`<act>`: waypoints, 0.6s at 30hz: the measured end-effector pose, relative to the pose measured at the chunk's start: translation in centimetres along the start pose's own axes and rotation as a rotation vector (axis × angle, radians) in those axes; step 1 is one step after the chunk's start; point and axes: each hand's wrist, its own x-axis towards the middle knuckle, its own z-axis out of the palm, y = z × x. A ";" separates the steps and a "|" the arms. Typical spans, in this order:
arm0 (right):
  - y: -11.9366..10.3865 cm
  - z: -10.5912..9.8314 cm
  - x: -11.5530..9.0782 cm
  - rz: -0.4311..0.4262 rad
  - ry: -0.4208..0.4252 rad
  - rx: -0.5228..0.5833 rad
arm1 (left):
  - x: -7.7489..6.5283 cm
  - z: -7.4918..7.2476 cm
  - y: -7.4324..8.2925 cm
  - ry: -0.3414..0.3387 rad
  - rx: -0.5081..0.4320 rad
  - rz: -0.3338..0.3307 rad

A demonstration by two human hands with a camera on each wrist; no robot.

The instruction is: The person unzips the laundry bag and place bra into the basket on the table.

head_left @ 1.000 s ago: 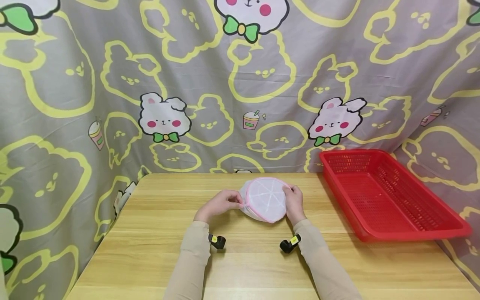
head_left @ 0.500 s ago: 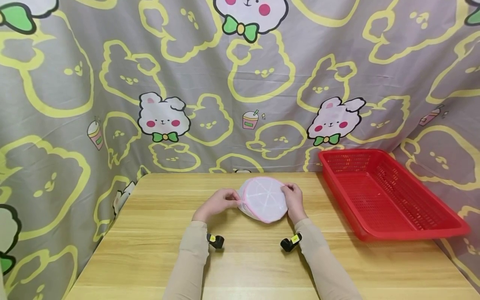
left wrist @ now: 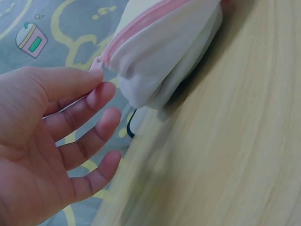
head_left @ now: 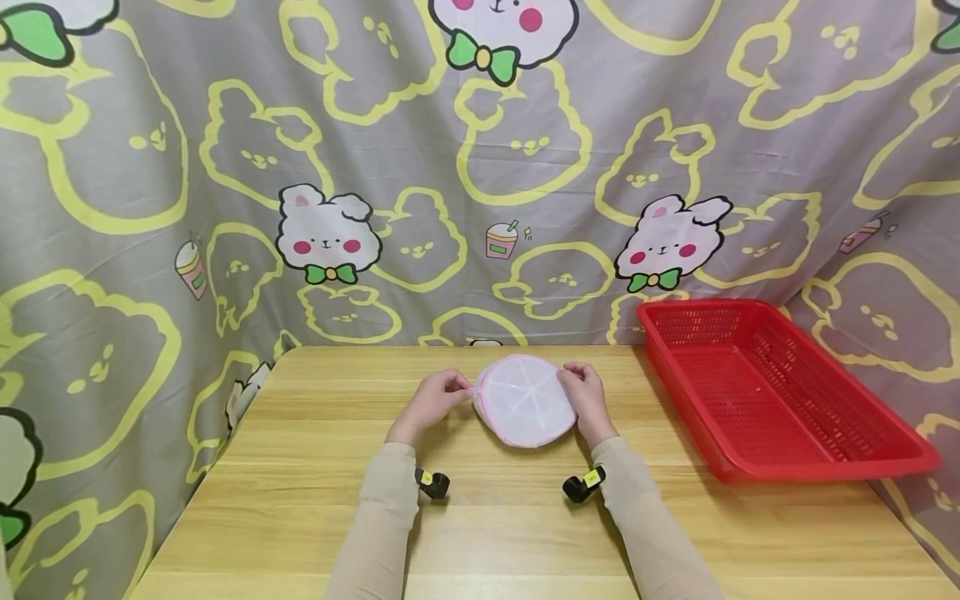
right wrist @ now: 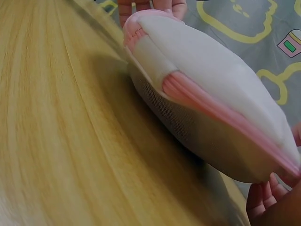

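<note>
Left hand [head_left: 435, 402] pinches the pink zipper pull [left wrist: 97, 63] left of a mesh laundry bag [head_left: 528, 404] as the right hand [head_left: 588, 396] grips opposite, fingers [right wrist: 268, 195] partly hidden.

The bag [head_left: 528, 402] is located between the hands [head_left: 433, 403]. The basket [head_left: 757, 408] is positioned right of the bag, along the desk [head_left: 502, 533]. The curtain [head_left: 420, 175] hangs behind.

The pouch [head_left: 528, 402] is matt mesh cloth—the basket [head_left: 738, 400], glossy plastic.
</note>
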 end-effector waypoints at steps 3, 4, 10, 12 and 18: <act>0.0 -0.1 0.0 -0.002 -0.005 -0.011 | 0.1 0.2 0.0 0.034 0.010 -0.011; 0.0 -0.1 0.0 -0.002 -0.007 -0.013 | 0.1 0.3 0.0 0.046 0.014 -0.013; -0.2 -0.3 -0.1 -0.004 -0.020 -0.005 | 0.3 0.7 0.1 0.109 0.021 -0.042; -0.3 -0.3 -0.1 -0.007 -0.024 0.003 | 0.3 0.9 0.1 0.129 0.013 -0.046; -0.7 -0.4 -0.2 -0.004 -0.028 0.010 | 0.5 1.3 0.2 0.191 -0.002 -0.068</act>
